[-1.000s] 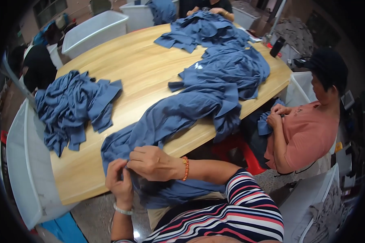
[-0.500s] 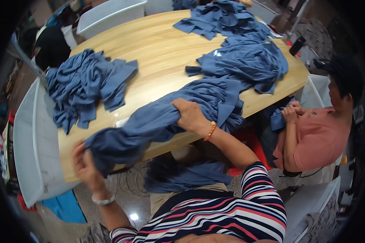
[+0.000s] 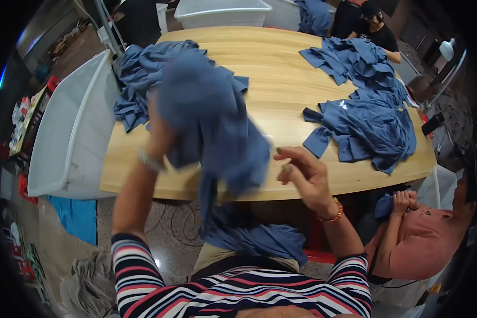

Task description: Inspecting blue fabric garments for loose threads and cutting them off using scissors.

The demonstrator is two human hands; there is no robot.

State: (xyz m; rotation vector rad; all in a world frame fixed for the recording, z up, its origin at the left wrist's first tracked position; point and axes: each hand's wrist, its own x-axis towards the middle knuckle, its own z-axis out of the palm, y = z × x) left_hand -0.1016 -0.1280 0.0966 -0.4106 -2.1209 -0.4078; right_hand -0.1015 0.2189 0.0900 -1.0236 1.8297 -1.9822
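My left hand (image 3: 160, 132) is raised over the near left part of the table, closed on a bunched blue garment (image 3: 212, 119). The cloth is smeared by motion, hangs down past the table edge and hides most of my fingers. To its right, my right hand (image 3: 308, 180) is empty, with thumb and fingers apart, just above the front edge. Behind the lifted garment lies a heap of blue garments (image 3: 143, 66). More blue garments (image 3: 373, 130) lie crumpled on the right side. Blue cloth (image 3: 254, 238) also rests across my lap.
The wooden table (image 3: 270, 69) has a rounded outline. A large white bin (image 3: 71, 132) stands along its left side, with another white bin (image 3: 222, 16) behind. A co-worker in a pink top (image 3: 424, 233) sits close on the right; another person (image 3: 384, 34) works at the far right.
My left hand has lifted the garment off the table and swung it up and away from me. My right hand has let go of it. The view has shifted too.
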